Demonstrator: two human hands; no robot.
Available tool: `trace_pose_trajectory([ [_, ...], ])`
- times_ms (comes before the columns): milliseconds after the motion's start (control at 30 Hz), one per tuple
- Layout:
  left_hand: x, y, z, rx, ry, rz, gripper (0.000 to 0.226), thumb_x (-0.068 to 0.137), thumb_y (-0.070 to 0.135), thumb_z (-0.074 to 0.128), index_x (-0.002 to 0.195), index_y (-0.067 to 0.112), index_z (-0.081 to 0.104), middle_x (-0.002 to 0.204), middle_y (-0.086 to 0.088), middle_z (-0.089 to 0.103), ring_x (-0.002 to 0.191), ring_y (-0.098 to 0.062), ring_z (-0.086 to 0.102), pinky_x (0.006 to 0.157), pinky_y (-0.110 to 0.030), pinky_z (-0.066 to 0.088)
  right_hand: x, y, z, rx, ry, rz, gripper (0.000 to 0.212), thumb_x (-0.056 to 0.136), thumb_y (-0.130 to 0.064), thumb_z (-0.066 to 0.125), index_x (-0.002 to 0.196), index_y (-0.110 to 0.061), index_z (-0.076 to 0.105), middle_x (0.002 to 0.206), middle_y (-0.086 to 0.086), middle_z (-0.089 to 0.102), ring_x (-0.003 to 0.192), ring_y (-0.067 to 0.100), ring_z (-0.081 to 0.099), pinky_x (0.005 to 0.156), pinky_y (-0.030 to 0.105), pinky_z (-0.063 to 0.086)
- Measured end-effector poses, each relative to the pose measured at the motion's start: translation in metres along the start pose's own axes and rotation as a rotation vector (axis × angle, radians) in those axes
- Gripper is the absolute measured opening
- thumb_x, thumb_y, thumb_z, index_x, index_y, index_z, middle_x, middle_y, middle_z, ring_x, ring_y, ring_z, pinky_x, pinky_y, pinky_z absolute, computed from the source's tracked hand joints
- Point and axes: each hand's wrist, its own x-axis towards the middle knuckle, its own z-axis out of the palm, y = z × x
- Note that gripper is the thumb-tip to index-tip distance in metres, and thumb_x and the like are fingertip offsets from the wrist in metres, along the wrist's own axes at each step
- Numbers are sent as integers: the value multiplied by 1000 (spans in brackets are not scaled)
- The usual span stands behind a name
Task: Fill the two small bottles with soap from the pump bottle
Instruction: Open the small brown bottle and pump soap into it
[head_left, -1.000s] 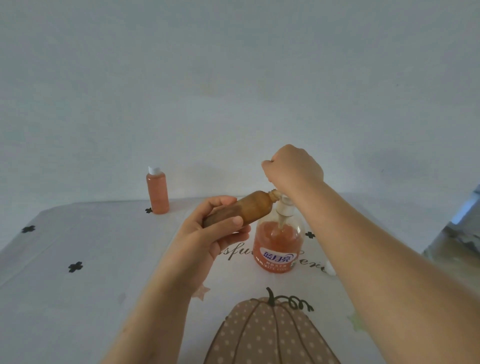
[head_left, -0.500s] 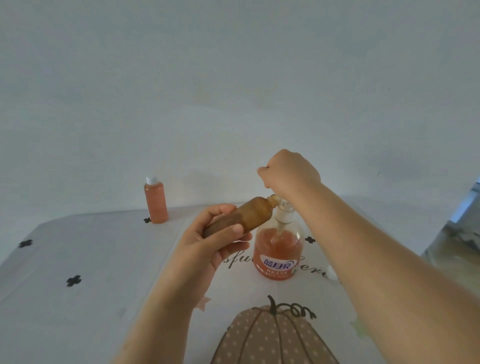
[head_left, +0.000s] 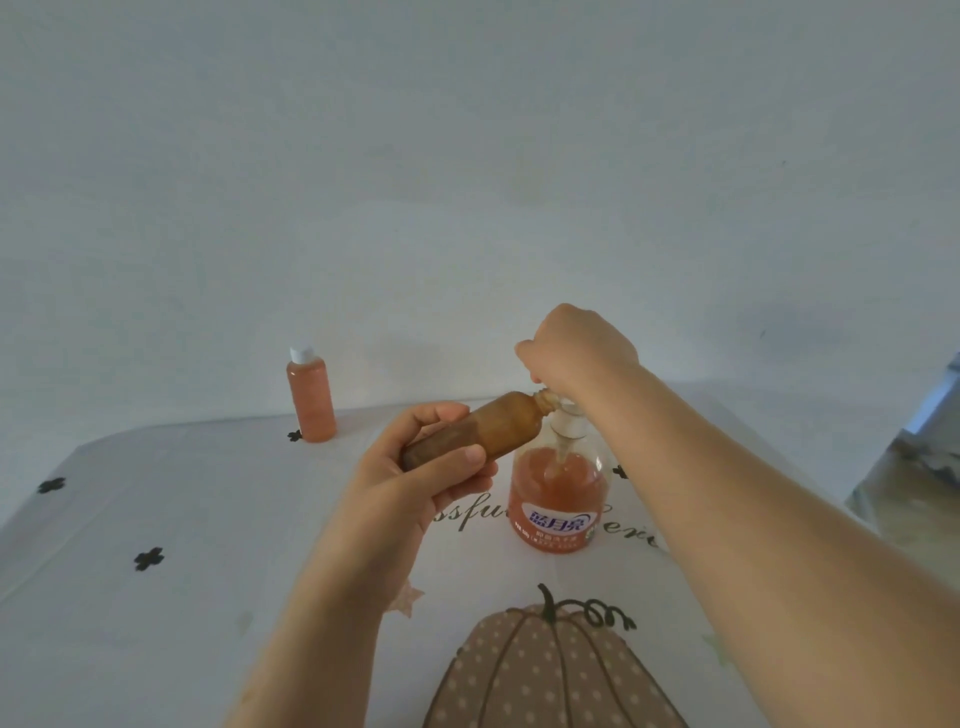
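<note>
My left hand (head_left: 415, 483) gripped the small brownish translucent bottle (head_left: 488, 431) around its lower half, thumb on top and fingers curled under. It held the bottle tilted, almost lying, with the open neck against the spout of the white plastic pump head (head_left: 569, 421). My right hand (head_left: 576, 353) was closed like a fist over that pump head, knuckles up; the fingertips were hidden from me. The round clear pump bottle of orange soap (head_left: 558, 499) stood on the white printed tablecloth (head_left: 156, 493), directly under my right hand.

Compared with one second ago, almost nothing had moved. The grip, the tilt and the neck at the spout were the same; only my head had shifted a little. I judged I was in the middle of repeated pumping and this bottle was not finished. I could not read its level through the dark wall.

The other small bottle with a white cap (head_left: 310, 400) stood upright at the far left, well apart, and looked full of orange soap. Probably one of the two was done.
</note>
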Motion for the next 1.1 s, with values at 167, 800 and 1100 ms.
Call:
trace_pose_trajectory([
  [167, -3, 2, 4, 2, 12, 42, 41, 67, 3, 74, 107, 7, 65, 99, -13, 72, 84, -35, 69, 84, -41, 59, -6, -4, -11, -26, 27, -57, 18, 91, -17, 52, 83, -11, 67, 72, 2, 62, 58, 20, 53, 53, 25, 35],
  [800, -1, 1, 0, -14, 24, -2, 37, 66, 3, 75, 103, 7, 67, 93, -14, 72, 77, -34, 70, 76, -36, 60, 2, 5, 6, -31, 104, -104, 39, 100, -29, 46, 64, -14, 46, 64, 2, 50, 55, 20, 44, 52, 26, 31],
  [1100, -3, 1, 1, -32, 8, -1, 40, 67, 2, 74, 106, 5, 65, 93, -13, 72, 79, -35, 69, 78, -37, 60, -1, 4, 2, -13, 107, -99, 38, 101, -27, 46, 65, -13, 49, 61, 1, 48, 53, 19, 44, 51, 26, 32],
])
